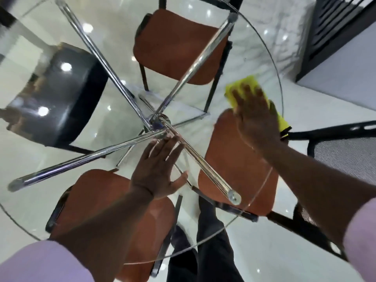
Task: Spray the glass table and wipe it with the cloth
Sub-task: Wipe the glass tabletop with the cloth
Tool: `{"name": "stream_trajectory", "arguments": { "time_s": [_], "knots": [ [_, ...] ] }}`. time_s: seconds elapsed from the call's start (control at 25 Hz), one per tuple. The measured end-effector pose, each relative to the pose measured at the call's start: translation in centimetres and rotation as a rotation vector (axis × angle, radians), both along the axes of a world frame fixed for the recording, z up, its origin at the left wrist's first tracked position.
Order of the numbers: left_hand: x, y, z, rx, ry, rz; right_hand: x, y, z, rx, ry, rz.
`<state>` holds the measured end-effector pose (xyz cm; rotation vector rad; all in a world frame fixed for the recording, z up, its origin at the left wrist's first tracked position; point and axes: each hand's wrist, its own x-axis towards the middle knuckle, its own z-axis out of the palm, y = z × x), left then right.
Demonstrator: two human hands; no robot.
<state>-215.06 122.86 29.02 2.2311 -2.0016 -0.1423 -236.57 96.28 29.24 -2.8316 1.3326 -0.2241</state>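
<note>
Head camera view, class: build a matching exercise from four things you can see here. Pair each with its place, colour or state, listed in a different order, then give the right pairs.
Column one
1. cloth
2. left hand
3. black chair
4. chrome legs

Column two
A. crossing beneath the glass table
B. flat on the glass, holding nothing
C. yellow, under the right hand
D. seen through the glass, at the picture's left

Pairs: 1-C, 2-B, 3-D, 4-A
</note>
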Motion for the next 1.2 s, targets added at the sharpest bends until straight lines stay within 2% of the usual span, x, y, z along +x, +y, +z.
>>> {"name": "stream_trajectory", "arguments": {
  "time_s": [0.04, 0.12, 0.16, 0.24, 0.32, 0.36, 0.4, 0.44, 0.48, 0.52, 0.56, 0.6, 0.64, 0.68, 0.72, 0.76, 0.84, 0.92, 1.04, 1.08, 1.16, 1.2],
  "knots": [
    [0.2, -0.1, 0.1, 0.005, 0.015, 0.008, 3.9, -0.8, 0.0, 0.016, -0.074, -0.143],
    [0.3, -0.3, 0.8, -0.025, 0.103, 0.060, 9.9, 2.1, 0.8, 0.052, -0.103, -0.181],
    [0.2, 0.0, 1.0, -0.080, 0.184, 0.130, 11.0, 5.3, 1.1, 0.042, -0.096, -0.033],
    [1.5, 0.9, 1.1, -0.208, 0.296, 0.347, 7.5, 12.1, 0.4, 0.039, 0.024, 0.500],
    [7.0, 0.6, 0.9, -0.208, 0.150, 0.420, 2.6, 10.4, 0.5, 0.003, 0.143, 0.899],
    [10.5, 0.2, 0.8, -0.149, 0.052, 0.400, 1.7, 7.0, 1.0, 0.013, 0.141, 0.978],
    [14.2, -0.5, 0.7, -0.083, -0.015, 0.402, 2.6, 3.0, 0.9, 0.048, 0.085, 0.944],
    [17.6, -1.1, 0.6, -0.028, -0.046, 0.445, 4.6, -1.2, 0.6, 0.308, -0.071, 0.774],
    [20.2, -1.5, 0.5, 0.003, -0.047, 0.513, 8.2, -5.0, -0.1, 0.534, -0.246, 0.489],
    [21.6, -1.8, 0.2, 0.011, -0.036, 0.585, 13.3, -7.7, -0.5, 0.507, -0.383, 0.175],
    [21.9, -2.1, -0.3, 0.002, -0.028, 0.631, 18.2, -8.9, -0.5, 0.423, -0.461, 0.012],
    [22.2, -2.1, -0.6, -0.007, -0.019, 0.663, 23.2, -8.0, -0.9, 0.387, -0.451, 0.022],
    [22.1, -2.0, -0.9, -0.007, -0.004, 0.673, 27.2, -5.2, 0.1, 0.519, -0.446, 0.092],
    [21.6, -2.1, -0.9, -0.008, 0.013, 0.661, 28.8, -2.2, 0.6, 0.517, -0.424, 0.296],
    [21.6, -2.0, -0.4, -0.013, 0.012, 0.659, 29.3, 0.6, 1.3, 0.356, -0.336, 0.555],
    [21.9, -2.1, 0.2, -0.014, 0.017, 0.666, 28.6, 3.3, 2.2, 0.151, -0.149, 0.707],
    [22.2, -2.5, 0.6, -0.016, 0.024, 0.669, 24.7, 4.8, 1.5, 0.082, 0.001, 0.850],
    [21.4, -2.4, 0.4, -0.034, 0.019, 0.655, 23.1, 1.6, 1.0, 0.050, -0.046, 0.785],
    [22.5, -2.2, -0.2, -0.041, 0.030, 0.632, 33.1, -4.7, -1.0, -0.130, -0.031, 0.542],
    [22.8, -2.1, -0.2, -0.059, 0.061, 0.631, 37.9, -5.0, -1.2, -0.088, -0.028, 0.472],
    [22.1, -1.8, 0.2, -0.217, 0.201, 0.681, 44.2, 0.0, -0.9, 0.011, 0.003, 0.451],
    [21.9, -1.4, 0.7, -0.353, 0.283, 0.745, 44.9, 3.7, -0.9, -0.049, -0.021, 0.522]
  ]
}}
